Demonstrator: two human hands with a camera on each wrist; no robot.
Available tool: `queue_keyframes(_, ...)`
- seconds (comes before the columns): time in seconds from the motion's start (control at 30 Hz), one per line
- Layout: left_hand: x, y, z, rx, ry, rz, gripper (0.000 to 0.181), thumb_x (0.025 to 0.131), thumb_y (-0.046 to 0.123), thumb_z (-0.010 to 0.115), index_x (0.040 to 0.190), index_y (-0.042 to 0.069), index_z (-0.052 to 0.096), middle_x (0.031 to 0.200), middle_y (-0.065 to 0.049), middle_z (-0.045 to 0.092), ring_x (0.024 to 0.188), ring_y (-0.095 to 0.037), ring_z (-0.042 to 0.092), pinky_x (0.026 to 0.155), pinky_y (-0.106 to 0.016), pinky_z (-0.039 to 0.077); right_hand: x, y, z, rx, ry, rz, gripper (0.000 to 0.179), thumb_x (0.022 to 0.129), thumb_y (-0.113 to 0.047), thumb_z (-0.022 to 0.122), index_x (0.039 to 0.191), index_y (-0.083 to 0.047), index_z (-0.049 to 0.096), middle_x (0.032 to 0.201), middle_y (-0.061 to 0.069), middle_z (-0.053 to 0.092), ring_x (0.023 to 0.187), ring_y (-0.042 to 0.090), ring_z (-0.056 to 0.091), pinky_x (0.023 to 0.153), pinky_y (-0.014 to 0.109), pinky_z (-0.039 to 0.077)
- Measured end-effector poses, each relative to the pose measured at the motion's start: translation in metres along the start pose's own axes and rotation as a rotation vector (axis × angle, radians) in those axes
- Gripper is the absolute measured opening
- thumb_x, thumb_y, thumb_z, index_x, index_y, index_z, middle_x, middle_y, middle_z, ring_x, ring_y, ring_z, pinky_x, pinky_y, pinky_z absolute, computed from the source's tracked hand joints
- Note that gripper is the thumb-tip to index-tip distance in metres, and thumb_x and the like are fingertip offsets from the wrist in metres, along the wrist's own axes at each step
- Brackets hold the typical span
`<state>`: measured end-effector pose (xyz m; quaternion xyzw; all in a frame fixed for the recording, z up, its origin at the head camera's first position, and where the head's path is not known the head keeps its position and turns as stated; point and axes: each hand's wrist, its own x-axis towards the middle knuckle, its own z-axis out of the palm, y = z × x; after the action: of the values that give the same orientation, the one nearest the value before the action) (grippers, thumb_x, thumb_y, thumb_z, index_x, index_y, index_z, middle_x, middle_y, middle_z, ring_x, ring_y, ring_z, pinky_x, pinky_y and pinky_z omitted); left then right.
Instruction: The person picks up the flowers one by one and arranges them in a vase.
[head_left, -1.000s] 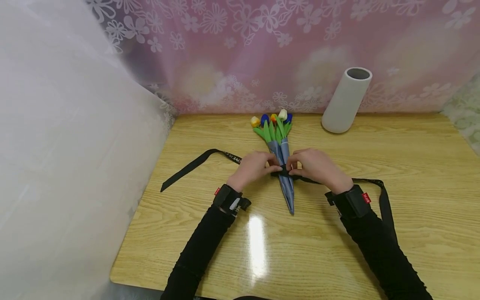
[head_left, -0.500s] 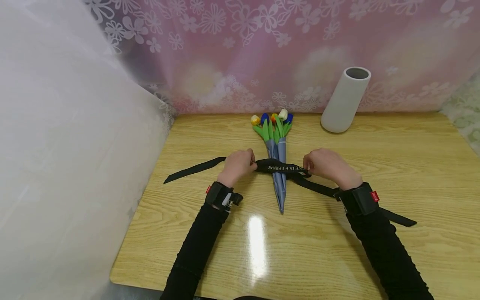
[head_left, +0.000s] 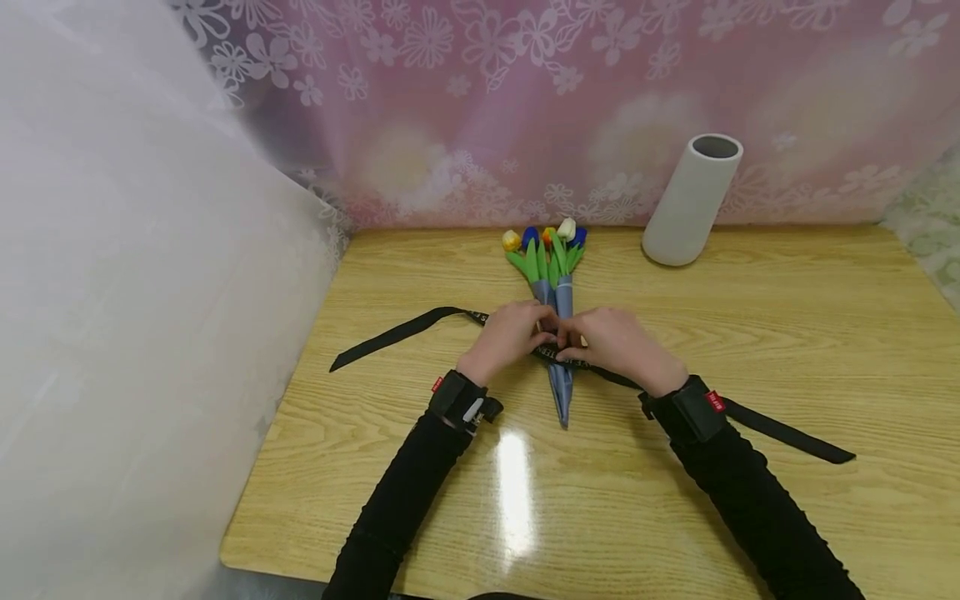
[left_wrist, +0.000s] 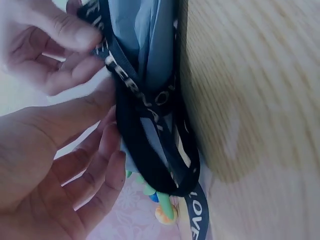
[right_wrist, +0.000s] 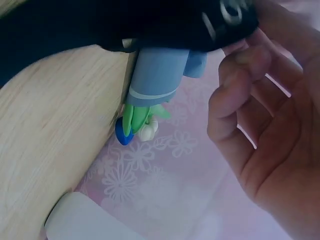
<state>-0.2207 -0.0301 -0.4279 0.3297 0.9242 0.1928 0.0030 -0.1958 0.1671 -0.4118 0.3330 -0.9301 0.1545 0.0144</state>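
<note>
A bouquet of artificial tulips [head_left: 531, 238] in blue-grey wrapping [head_left: 559, 398] lies on the table, blooms toward the back. Across its middle passes a black ribbon [head_left: 393, 335] with pale lettering. My left hand [head_left: 510, 337] pinches the ribbon over the wrapping. Close beside it, my right hand [head_left: 618, 346] also pinches the ribbon. In the left wrist view a loop of ribbon [left_wrist: 141, 157] hangs by the left fingers, against the wrapping [left_wrist: 145, 35]. The right wrist view has the ribbon [right_wrist: 160, 25] in front of the right fingertips, which it partly covers. Any knot is hidden.
A white vase [head_left: 693, 200] stands at the back right of the wooden table [head_left: 637, 508]. Behind the table hangs a pink floral cloth [head_left: 480, 125], and a white sheet [head_left: 135, 292] is on the left. The ribbon's right tail [head_left: 795, 435] lies beyond the right wrist.
My hands drew apart, stretching the ribbon into loops either side of the bouquet, then came back together over the wrapping. The ribbon's right tail shifted, and the wrapping's tip moved slightly left.
</note>
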Motion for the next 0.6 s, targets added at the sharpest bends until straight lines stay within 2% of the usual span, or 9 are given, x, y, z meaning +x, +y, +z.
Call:
queue_keyframes(0.2, -0.002, 0.001, 0.001, -0.005, -0.019, 0.04, 0.019, 0.096, 0.025, 0.073, 0.112, 0.016, 0.074, 0.104, -0.003, 0.068, 0.088, -0.015, 0.065, 0.074, -0.027, 0.053, -0.002, 0.001, -0.001, 0.028, -0.033, 0.005, 0.011, 0.085, -0.018, 0.084, 0.084, -0.017, 0.073, 0.078, -0.005, 0.068, 0.061, 0.007, 0.053, 0.056, 0.028, 0.043)
queue_keyframes(0.37, -0.002, 0.001, 0.0, -0.016, -0.059, 0.034, 0.015, 0.096, 0.03, 0.072, 0.104, 0.018, 0.077, 0.104, -0.003, 0.064, 0.079, -0.013, 0.06, 0.066, -0.025, 0.048, -0.003, 0.007, -0.01, 0.065, -0.081, 0.008, 0.012, 0.086, -0.013, 0.083, 0.085, -0.017, 0.071, 0.077, -0.006, 0.066, 0.067, 0.008, 0.056, 0.061, 0.03, 0.046)
queue_keyframes(0.5, -0.004, -0.008, -0.011, -0.049, -0.038, -0.045, 0.011, 0.099, 0.026, 0.07, 0.098, 0.016, 0.073, 0.101, -0.001, 0.065, 0.08, -0.011, 0.061, 0.063, -0.023, 0.048, -0.008, 0.016, -0.021, 0.055, -0.134, 0.043, 0.011, 0.086, -0.01, 0.081, 0.088, -0.017, 0.073, 0.076, -0.006, 0.064, 0.067, 0.01, 0.055, 0.061, 0.032, 0.046)
queue_keyframes(0.6, -0.01, -0.024, -0.025, -0.036, 0.026, -0.168, 0.01, 0.1, 0.022, 0.066, 0.095, 0.013, 0.069, 0.098, -0.002, 0.066, 0.075, -0.014, 0.06, 0.06, -0.025, 0.047, -0.014, 0.026, -0.03, 0.027, -0.158, 0.105, 0.011, 0.087, -0.006, 0.08, 0.088, -0.016, 0.075, 0.074, -0.003, 0.063, 0.066, 0.013, 0.054, 0.06, 0.034, 0.046)
